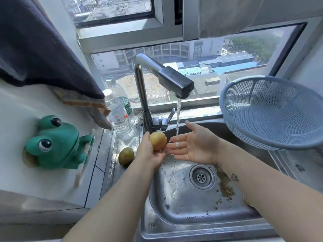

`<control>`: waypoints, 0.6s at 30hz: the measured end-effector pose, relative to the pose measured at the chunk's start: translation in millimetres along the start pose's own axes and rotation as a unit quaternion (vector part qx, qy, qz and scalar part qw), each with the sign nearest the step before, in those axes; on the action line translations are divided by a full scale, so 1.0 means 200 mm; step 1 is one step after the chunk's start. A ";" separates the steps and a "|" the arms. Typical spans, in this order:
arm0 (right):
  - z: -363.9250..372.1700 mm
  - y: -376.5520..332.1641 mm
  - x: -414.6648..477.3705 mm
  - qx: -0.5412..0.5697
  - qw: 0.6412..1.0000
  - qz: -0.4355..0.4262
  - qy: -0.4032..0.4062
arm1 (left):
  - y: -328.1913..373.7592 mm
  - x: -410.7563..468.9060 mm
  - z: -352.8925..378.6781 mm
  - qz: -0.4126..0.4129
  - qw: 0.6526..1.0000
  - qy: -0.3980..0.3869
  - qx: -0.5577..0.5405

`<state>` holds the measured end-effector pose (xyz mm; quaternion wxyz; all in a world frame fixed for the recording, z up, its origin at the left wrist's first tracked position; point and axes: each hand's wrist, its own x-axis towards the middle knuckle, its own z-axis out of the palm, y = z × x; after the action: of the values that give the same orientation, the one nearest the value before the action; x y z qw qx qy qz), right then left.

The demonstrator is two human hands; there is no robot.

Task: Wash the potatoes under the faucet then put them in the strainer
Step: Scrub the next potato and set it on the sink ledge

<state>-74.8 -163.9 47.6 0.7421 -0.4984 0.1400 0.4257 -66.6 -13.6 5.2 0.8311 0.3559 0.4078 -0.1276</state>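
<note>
The left hand has its fingers curled under and round a yellow potato, holding it just left of the stream from the faucet. The right hand lies flat and open, palm up, holding nothing. The water lands on its fingers, not on the potato. A second potato rests on the wet steel counter just left of the left fingers. The strainer sits tilted, well to the right of the right fingers, with no potato in it yet. The likeliest trouble is a slip: the skin looks wet and the grip is one-handed, so the potato could drop into the sink. A potato tossed in might also tip the tilted strainer.
</note>
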 end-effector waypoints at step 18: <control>0.01 0.14 0.10 -0.147 0.955 -0.206 0.156 | -0.13 -0.15 0.10 -0.052 0.990 -0.114 0.064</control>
<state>-85.1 -147.6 18.4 0.7008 -0.6807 0.0843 0.1963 -87.2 -48.4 23.4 0.8398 0.3701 0.3191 -0.2365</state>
